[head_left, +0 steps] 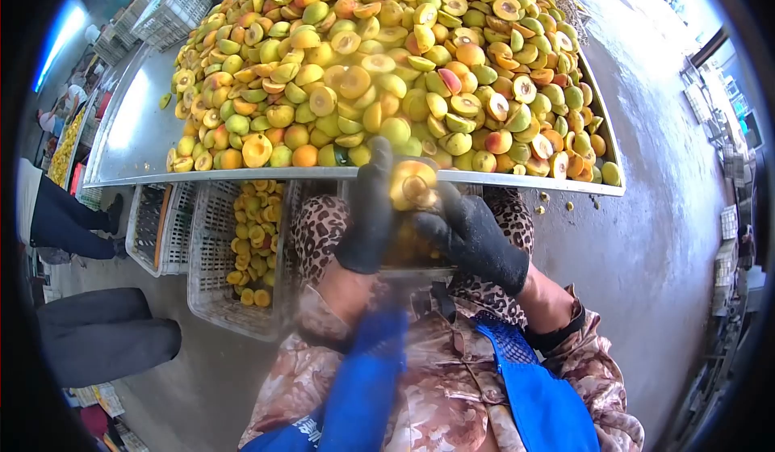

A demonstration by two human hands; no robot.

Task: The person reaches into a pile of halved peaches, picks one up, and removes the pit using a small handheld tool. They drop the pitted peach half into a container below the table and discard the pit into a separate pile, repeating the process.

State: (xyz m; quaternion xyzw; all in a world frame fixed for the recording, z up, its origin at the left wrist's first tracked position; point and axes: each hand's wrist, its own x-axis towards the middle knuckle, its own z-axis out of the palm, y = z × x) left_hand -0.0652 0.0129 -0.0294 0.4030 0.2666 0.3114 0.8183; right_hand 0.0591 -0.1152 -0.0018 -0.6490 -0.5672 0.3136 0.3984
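Both my hands wear dark gloves and meet in front of the metal table's near edge. A yellow peach half, its cut face up and its hollow showing, sits between them. My left hand grips the peach half from the left, one finger pointing up. My right hand is closed, its fingers curled close to the fruit's lower right side; whether it holds a small tool is hidden. Just beyond, a big heap of halved peaches, green, yellow and red-blushed, covers much of the table. Motion blurs the hands somewhat.
Below the table at left stands a plastic crate with peach pieces, beside another crate. More crates are stacked at the back left. A person's dark-trousered legs are at left. Wet concrete floor extends right.
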